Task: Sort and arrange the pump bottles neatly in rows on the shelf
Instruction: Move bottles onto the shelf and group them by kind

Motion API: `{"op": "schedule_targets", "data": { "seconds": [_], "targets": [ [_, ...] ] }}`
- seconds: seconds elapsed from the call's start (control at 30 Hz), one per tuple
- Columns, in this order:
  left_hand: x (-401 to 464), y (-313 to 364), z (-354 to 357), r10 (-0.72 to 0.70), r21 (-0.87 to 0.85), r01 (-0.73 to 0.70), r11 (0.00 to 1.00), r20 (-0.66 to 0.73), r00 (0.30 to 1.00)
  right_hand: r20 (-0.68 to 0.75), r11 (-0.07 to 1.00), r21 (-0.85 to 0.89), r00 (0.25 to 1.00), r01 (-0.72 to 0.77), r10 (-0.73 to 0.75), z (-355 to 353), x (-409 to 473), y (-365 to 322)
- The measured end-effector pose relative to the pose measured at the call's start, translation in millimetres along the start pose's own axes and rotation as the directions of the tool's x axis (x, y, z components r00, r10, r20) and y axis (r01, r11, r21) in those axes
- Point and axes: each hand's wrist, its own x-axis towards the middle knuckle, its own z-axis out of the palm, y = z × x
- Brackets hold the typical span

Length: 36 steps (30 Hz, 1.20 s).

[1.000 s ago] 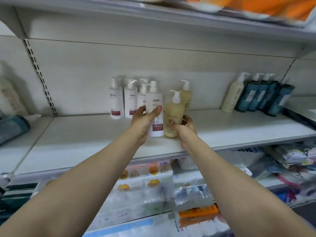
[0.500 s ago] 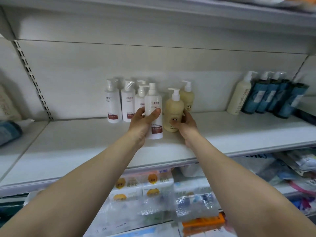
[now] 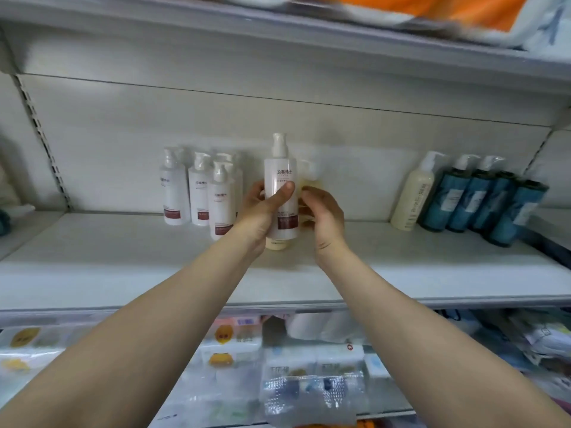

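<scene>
Gripping the white pump bottle with the dark red label (image 3: 281,193), the left hand (image 3: 262,211) holds it above the white shelf (image 3: 123,267), thumb across its front. Beside it the right hand (image 3: 324,214) curls round a cream-yellow pump bottle (image 3: 304,183), largely hidden. Best set the white one upright beside the four matching white bottles (image 3: 200,189) at left, labels facing near.

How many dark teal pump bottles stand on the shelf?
4, in one row at the right end of the shelf: first, second, third, fourth, beside a cream bottle. More may be hidden behind them.
</scene>
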Motion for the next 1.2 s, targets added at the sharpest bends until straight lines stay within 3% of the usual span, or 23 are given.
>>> {"op": "schedule_targets", "data": {
  "seconds": [0.17,0.27,0.57,0.73,1.0,1.2],
  "targets": [
    [2,-12,51,0.008,-0.040,-0.009,0.999,-0.045,0.999,0.173,0.995,-0.086,0.985,0.046,-0.030,-42,1,-14],
    [3,-28,86,-0.021,-0.036,0.020,0.999,-0.025,0.999,0.206,0.992,-0.122,0.978,0.037,-0.011,-85,8,-19],
    [7,-99,198,-0.229,0.123,0.216,0.969,0.110,0.967,0.064,0.996,-0.081,0.998,-0.022,0.027,-224,35,-18],
    [1,-136,250,-0.224,0.307,0.162,0.938,0.178,0.958,-0.034,0.995,-0.088,0.999,-0.045,0.042,-292,48,-6],
    [3,-180,314,-0.264,0.398,0.189,0.898,0.144,0.954,-0.089,0.971,-0.218,0.993,-0.100,0.082,-361,66,1],
    [18,-193,350,-0.273,0.408,0.214,0.887,0.090,0.958,-0.207,0.945,-0.298,0.976,-0.134,0.073,-384,93,5]
  ]
}}
